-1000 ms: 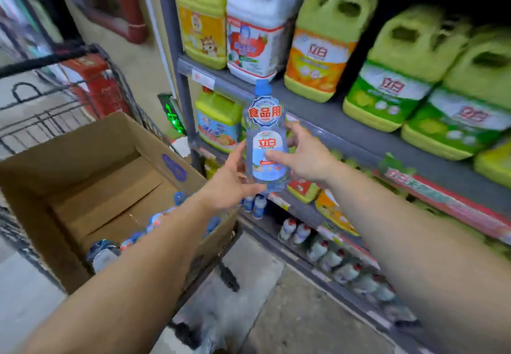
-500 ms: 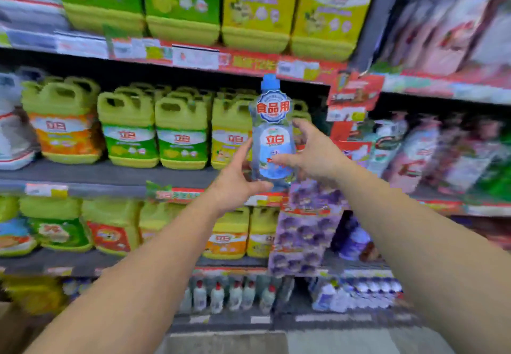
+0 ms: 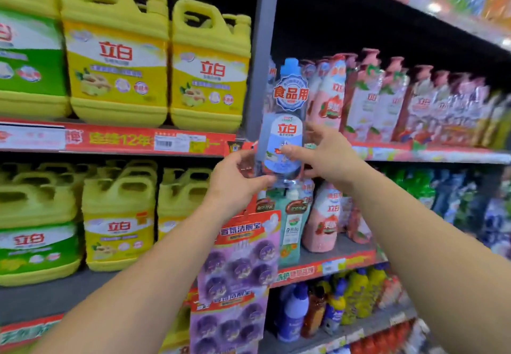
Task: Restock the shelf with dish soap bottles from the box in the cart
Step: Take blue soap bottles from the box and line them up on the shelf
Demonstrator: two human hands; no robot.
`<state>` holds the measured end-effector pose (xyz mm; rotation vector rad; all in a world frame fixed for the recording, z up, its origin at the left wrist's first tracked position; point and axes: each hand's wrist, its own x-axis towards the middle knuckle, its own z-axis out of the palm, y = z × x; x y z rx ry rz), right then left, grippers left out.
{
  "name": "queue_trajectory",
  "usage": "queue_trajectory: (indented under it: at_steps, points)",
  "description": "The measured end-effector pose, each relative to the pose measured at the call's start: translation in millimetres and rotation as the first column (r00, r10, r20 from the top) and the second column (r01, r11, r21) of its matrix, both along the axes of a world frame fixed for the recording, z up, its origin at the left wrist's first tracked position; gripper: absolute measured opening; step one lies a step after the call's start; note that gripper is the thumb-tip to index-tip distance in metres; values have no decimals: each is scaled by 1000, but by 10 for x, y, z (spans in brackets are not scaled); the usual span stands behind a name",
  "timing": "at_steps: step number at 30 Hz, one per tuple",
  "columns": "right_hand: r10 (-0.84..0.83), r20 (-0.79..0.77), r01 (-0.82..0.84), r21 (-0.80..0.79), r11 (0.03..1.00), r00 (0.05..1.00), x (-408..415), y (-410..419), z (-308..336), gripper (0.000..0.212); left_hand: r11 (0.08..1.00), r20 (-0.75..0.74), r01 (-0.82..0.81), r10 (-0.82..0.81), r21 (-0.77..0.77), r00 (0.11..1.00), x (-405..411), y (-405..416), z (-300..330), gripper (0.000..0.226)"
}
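both hands gripped a clear dish soap bottle upright; the left hand cupped its base, the right hand pinched its label, nearer the upper shelf edge; pink bottles stood just behind.

The base of the dish soap bottle is hidden behind the left hand, and the right hand covers its right flank. Right of the bottle, the pink bottles smear into blur toward the frame edge, their labels unreadable. Left of it, the green jug is cut by the frame edge, and both forearms run out at the bottom
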<state>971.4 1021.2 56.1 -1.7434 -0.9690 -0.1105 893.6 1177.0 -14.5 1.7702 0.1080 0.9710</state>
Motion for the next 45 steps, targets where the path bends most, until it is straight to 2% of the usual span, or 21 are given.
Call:
queue_trajectory:
  at_steps: [9,12,14,17,19,21,24,26,30,34,45]
  points:
    - [-100,18,96,171,981,995,681,-36,685,49,980,104,-15,-6,200,995,775,-60,831,55]
    - [-131,32,122,201,972,991,888,43,773,51,922,144,-85,32,379,989,867,-45,869,43]
    - [-142,35,132,205,970,989,1035,118,782,53,805,160,-182,109,565,981,921,-42,808,44]
    - [-114,19,107,221,969,993,1262,254,722,52,523,147,-302,317,797,937,1081,-14,645,52]
    - [-91,8,87,220,972,996,1437,340,659,51,341,213,-359,398,869,892,1171,7,553,49]
    - [-62,-3,62,198,978,998,1577,423,612,46,245,265,-397,436,885,860,1215,27,515,52]
    - [-32,24,29,126,992,999,1799,561,562,40,152,337,-451,470,879,816,1256,41,494,55]
    - [-9,13,7,103,995,1000,1885,644,565,40,132,356,-466,478,875,803,1285,59,479,50]
    - [31,58,-32,26,999,998,2008,786,599,48,146,368,-485,477,862,798,1335,71,452,48]
    - [59,88,-62,34,998,994,2025,889,609,43,156,364,-491,492,857,791,1341,61,446,48]
    - [99,58,-102,39,994,993,1977,1131,596,50,163,355,-503,530,849,770,1360,16,423,53]
